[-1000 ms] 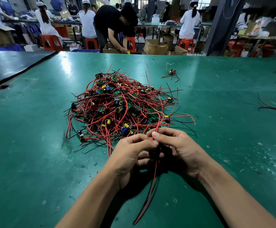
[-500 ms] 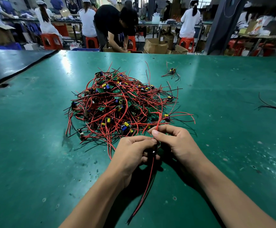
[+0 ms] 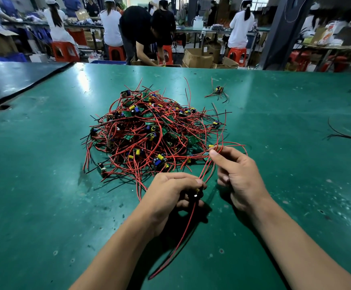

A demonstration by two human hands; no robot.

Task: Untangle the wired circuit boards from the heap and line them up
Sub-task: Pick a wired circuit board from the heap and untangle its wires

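Heap (image 3: 149, 132) of wired boards is sitting mid-table on the green mat (image 3: 44, 185), with red and black leads sticking out all round. Left hand (image 3: 170, 195) is hovering just off the heap's near edge, fingers curling in, thumb and forefinger pinching a small dark board (image 3: 195, 194). That board's long leads (image 3: 183, 233), red and black, are trailing back over the mat toward the person. Right hand (image 3: 239, 176) is pinching a few red wires (image 3: 207, 168) between thumb and forefinger at the heap's near-right edge, with the other fingers curling loosely underneath. Those wires are running from the pinch down to the left hand. Can't tell whether they are looping back into the heap. A single board (image 3: 219, 90) with its own leads is lying apart, beyond the heap to the right. Loose black strands (image 3: 342, 136) are lying near the table's right edge. Behind the table, people in white caps are sitting on red stools (image 3: 65, 51), and one person in black is bending over cardboard boxes (image 3: 197, 57).
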